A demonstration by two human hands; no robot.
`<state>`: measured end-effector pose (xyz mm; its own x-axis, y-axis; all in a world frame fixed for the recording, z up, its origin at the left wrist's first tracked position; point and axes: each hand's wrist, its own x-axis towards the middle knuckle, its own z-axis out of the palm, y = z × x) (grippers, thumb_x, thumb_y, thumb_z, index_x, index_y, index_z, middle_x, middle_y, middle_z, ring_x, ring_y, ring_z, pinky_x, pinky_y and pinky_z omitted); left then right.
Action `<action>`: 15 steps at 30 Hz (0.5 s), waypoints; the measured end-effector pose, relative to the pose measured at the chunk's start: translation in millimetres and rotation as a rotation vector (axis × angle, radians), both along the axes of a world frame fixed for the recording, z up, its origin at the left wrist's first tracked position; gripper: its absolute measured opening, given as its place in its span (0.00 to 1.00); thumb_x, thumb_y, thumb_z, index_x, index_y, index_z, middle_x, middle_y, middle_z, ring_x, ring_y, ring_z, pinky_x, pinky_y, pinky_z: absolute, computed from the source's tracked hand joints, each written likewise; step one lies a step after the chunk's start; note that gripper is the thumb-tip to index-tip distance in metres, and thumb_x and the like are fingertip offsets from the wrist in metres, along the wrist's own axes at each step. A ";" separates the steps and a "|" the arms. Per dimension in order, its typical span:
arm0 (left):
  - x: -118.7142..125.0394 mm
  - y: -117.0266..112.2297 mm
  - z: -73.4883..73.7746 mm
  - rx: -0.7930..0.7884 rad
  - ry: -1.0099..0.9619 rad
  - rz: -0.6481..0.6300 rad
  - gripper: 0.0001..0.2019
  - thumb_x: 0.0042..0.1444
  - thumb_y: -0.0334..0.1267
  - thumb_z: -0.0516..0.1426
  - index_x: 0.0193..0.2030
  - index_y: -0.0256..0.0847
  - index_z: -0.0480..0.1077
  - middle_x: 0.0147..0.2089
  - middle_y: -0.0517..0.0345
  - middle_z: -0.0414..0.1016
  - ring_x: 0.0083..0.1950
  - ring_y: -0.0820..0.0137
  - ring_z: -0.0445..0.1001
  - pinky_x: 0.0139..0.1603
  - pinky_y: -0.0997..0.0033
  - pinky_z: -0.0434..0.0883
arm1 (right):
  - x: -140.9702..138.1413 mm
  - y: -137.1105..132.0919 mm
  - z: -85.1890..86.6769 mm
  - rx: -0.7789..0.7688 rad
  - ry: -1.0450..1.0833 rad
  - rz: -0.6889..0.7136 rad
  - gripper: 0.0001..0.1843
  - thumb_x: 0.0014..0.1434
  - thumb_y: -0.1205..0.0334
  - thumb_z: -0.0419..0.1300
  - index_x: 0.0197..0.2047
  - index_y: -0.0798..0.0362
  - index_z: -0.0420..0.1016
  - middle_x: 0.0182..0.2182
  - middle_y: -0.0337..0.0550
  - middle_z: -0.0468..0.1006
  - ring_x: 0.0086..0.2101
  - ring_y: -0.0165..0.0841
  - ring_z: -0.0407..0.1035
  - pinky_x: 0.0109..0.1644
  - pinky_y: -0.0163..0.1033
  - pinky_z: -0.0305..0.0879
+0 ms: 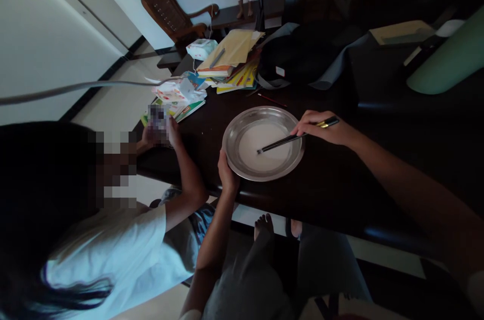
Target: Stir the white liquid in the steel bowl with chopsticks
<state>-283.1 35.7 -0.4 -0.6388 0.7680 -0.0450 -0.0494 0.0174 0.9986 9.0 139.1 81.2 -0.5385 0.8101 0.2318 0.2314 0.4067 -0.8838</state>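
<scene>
On the dark table (325, 184), near its front edge: wide metal bowl (233, 141), upright, pale liquid (255, 136) covering the bottom, bare wall above it all round. Left hand (228, 173) is on the bowl's near-left side, bracing the rim; some fingers are out of sight, so can't tell how far they wrap under. Right hand (333, 133) is over the right rim, gripping a pair of dark chopsticks (278, 144) by the upper part. Sticks lie close together, slanting down-left, tips at about the middle of the liquid; can't tell depth.

Just behind the bowl: thin red stick (273, 100) on the table. Further back: stack of books (242, 77) with a tan envelope (229, 48) on top, black bag (298, 55) right beside it. Green cylinder (442, 68) at far right. On the left, a second person in a white shirt (124, 254) sits by the table, both hands raised around a pixelated item.
</scene>
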 end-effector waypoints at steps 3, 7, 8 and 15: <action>1.6 -0.7 2.5 -0.001 -0.025 0.009 0.25 0.63 0.61 0.58 0.48 0.43 0.84 0.50 0.55 0.85 0.60 0.59 0.77 0.65 0.63 0.69 | 0.5 1.3 1.8 0.065 -0.028 -0.063 0.13 0.61 0.44 0.66 0.30 0.40 0.85 0.35 0.41 0.87 0.41 0.42 0.78 0.50 0.51 0.73; 2.0 -2.3 3.9 -0.005 0.011 0.004 0.25 0.62 0.62 0.58 0.46 0.44 0.84 0.49 0.54 0.85 0.59 0.58 0.78 0.64 0.62 0.69 | 7.6 3.0 6.6 0.034 0.024 -0.149 0.20 0.63 0.41 0.63 0.25 0.42 0.82 0.32 0.41 0.86 0.38 0.42 0.79 0.52 0.53 0.73; 1.6 -2.5 3.3 -0.005 0.023 0.000 0.25 0.61 0.63 0.58 0.46 0.44 0.84 0.48 0.54 0.85 0.59 0.58 0.78 0.65 0.62 0.69 | 7.6 2.4 6.0 0.016 0.032 -0.128 0.21 0.63 0.40 0.63 0.24 0.42 0.81 0.31 0.41 0.86 0.38 0.42 0.79 0.51 0.53 0.74; 0.2 -1.5 -1.1 0.022 -0.030 0.011 0.24 0.62 0.61 0.59 0.47 0.43 0.83 0.50 0.53 0.85 0.60 0.59 0.78 0.64 0.64 0.69 | 2.5 1.6 1.3 0.083 -0.037 -0.049 0.11 0.61 0.46 0.66 0.32 0.40 0.86 0.36 0.40 0.87 0.42 0.42 0.78 0.51 0.52 0.73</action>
<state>-282.9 34.2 -1.5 -0.6457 0.7621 -0.0477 -0.0798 -0.0052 0.9968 11.5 140.7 82.5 -0.5085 0.8144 0.2796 0.2844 0.4654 -0.8381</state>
